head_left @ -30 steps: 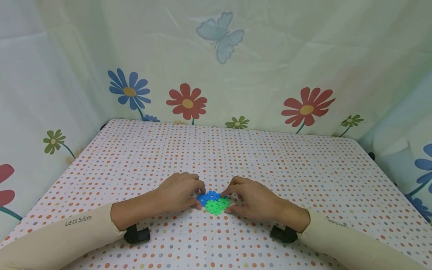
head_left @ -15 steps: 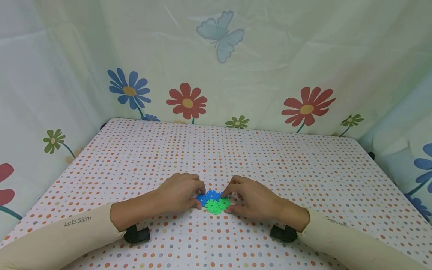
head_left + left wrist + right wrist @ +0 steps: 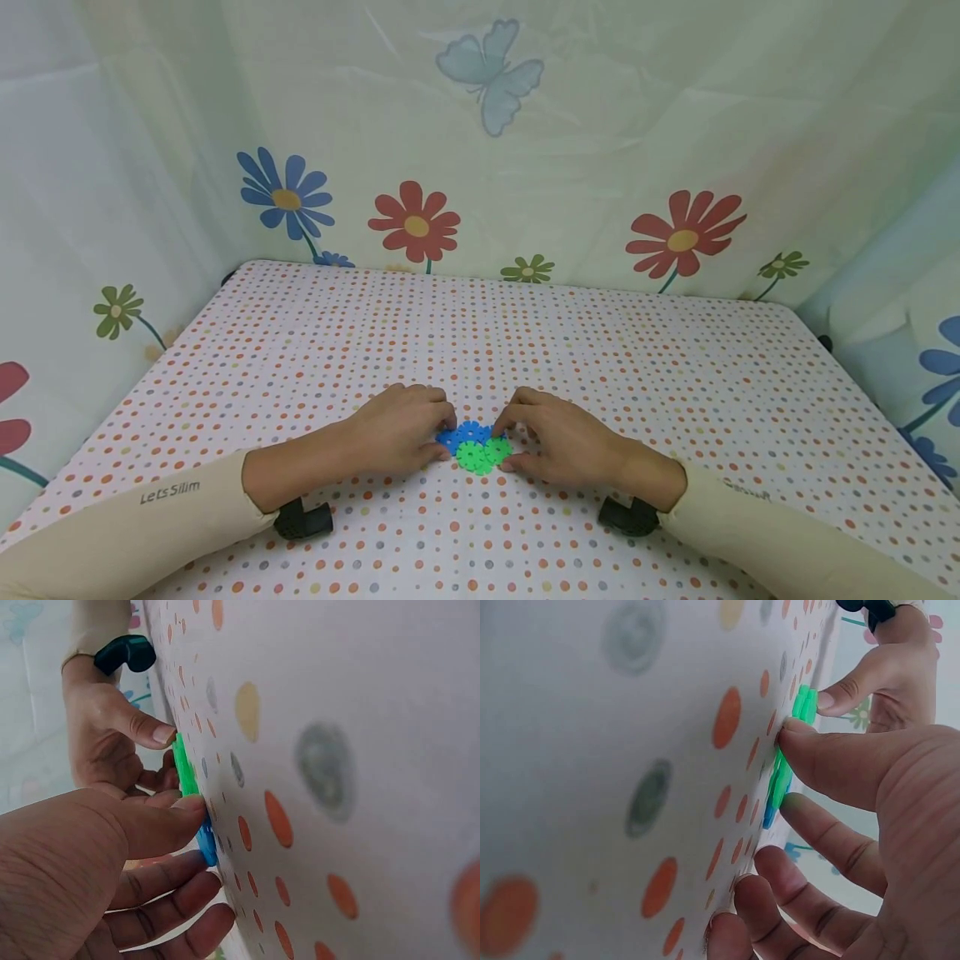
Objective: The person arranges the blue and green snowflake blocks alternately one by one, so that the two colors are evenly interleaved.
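A flat cluster of toothed plastic discs lies on the table between both hands in the head view. Blue discs (image 3: pixel 470 431) form its far and left side, and green discs (image 3: pixel 472 456) its near and right side. The left hand (image 3: pixel 401 427) pinches the left edge of the blue part between thumb and index finger. On the other side, the right hand (image 3: pixel 561 439) grips the right edge, its thumb at a green disc and its index fingertip at the far edge. From the right wrist view, the green discs (image 3: pixel 782 776) appear edge-on near the right thumb. Fingers partly hide the outer discs.
A white cloth with coloured dots covers the table (image 3: pixel 480 350). Curtains (image 3: pixel 570 167) printed with flowers and a butterfly hang behind it and at both sides. Black wrist cameras (image 3: pixel 303 521) sit under the cream sleeves (image 3: pixel 172 508).
Both hands keep their hold on the disc cluster, with barely any movement. The whole head view has shifted very slightly upward.
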Demonstrator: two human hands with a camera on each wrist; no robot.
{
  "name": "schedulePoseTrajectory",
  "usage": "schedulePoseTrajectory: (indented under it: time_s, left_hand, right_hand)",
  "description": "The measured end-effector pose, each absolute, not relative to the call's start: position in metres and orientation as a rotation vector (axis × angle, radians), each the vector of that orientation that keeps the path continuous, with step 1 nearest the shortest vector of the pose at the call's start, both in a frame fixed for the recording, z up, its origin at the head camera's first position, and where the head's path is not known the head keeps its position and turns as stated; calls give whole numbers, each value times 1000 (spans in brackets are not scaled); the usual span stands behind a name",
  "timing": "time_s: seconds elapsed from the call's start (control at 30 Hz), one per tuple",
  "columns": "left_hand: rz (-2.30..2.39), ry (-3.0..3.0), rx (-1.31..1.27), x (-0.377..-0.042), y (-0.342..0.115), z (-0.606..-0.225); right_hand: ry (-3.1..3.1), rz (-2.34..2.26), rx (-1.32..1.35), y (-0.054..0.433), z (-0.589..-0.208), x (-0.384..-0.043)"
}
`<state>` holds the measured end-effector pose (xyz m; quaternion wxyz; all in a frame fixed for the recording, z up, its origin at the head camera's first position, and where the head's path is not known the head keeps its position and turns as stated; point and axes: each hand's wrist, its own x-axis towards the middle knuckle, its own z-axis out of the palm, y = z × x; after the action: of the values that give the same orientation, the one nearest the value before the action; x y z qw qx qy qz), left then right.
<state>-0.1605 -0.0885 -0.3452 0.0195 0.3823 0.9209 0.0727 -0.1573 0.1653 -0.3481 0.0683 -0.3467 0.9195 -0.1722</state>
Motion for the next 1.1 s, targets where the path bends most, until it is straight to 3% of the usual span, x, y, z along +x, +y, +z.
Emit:
schedulePoseTrajectory:
  time_s: [0.47, 1.1]
  left_hand:
    - [262, 2891, 1065, -162, -87, -341]
    - [289, 2916, 1201, -166, -91, -343]
  right_hand:
    - [2765, -555, -1059, 165, -350, -158]
    - [2806, -498, -1046, 164, -350, -157]
